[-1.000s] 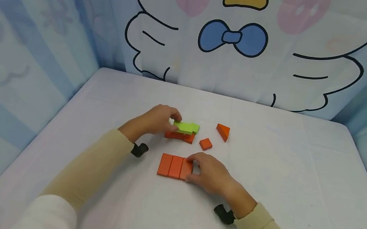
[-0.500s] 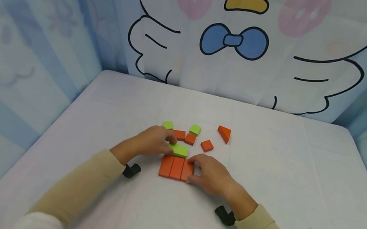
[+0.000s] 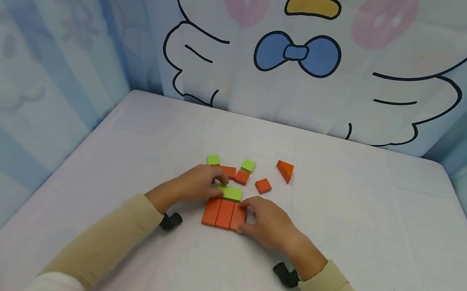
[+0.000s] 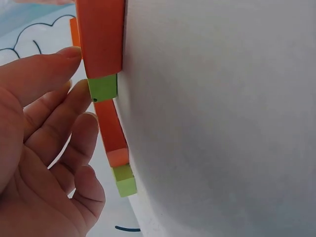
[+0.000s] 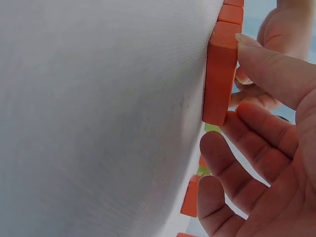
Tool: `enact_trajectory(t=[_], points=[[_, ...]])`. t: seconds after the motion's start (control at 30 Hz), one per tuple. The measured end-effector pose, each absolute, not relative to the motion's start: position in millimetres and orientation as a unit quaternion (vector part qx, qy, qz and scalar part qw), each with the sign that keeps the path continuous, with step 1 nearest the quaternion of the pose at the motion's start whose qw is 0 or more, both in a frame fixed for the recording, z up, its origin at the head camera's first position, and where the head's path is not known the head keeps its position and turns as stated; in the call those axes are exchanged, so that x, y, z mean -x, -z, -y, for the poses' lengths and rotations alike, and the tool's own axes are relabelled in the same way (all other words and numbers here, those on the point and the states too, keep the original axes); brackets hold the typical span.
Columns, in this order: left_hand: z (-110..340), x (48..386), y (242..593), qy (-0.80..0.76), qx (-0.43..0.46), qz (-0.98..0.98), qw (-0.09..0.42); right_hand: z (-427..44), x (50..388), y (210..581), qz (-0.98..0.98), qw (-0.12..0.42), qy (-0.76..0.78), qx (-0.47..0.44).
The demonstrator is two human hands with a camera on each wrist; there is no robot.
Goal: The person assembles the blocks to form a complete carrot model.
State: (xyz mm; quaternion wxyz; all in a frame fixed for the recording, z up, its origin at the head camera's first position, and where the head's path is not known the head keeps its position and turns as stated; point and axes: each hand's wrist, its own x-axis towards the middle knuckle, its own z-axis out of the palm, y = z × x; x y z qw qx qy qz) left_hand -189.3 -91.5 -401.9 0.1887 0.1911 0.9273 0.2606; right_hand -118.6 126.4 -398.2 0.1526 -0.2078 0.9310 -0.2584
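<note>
Three orange rectangular blocks (image 3: 224, 214) lie side by side in a row on the white table. My right hand (image 3: 269, 223) holds the rightmost orange block (image 5: 220, 74), thumb at its near end and a finger at its far end. Against the row's far edge lies a green rectangular block (image 3: 231, 194), its left part hidden by fingers. My left hand (image 3: 198, 184) pinches that green block between thumb and finger. In the left wrist view the green block's end (image 4: 102, 89) shows beside the fingertips, just past an orange block (image 4: 101, 37).
Behind the left hand lie an orange block (image 3: 227, 171), an orange piece (image 3: 242, 177) and two small green blocks, one left (image 3: 213, 159) and one right (image 3: 248, 166). Farther right are a small orange block (image 3: 263, 185) and an orange triangular block (image 3: 285, 171). A printed curtain (image 3: 358, 99) stands behind the table.
My left hand has brought the green block from the back pieces toward me to the orange row, then shifted it slightly right. Two small green blocks came into view behind. The right hand stays at the row.
</note>
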Motion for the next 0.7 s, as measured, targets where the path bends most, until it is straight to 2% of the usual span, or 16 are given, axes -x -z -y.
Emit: enact_trajectory(t=[0.7], points=[[90.8, 185.4, 401.4, -0.260, -0.206, -0.924, 0.187, -125.0, 119.1, 398.3, -0.931, 0.153, 0.259, 0.206]])
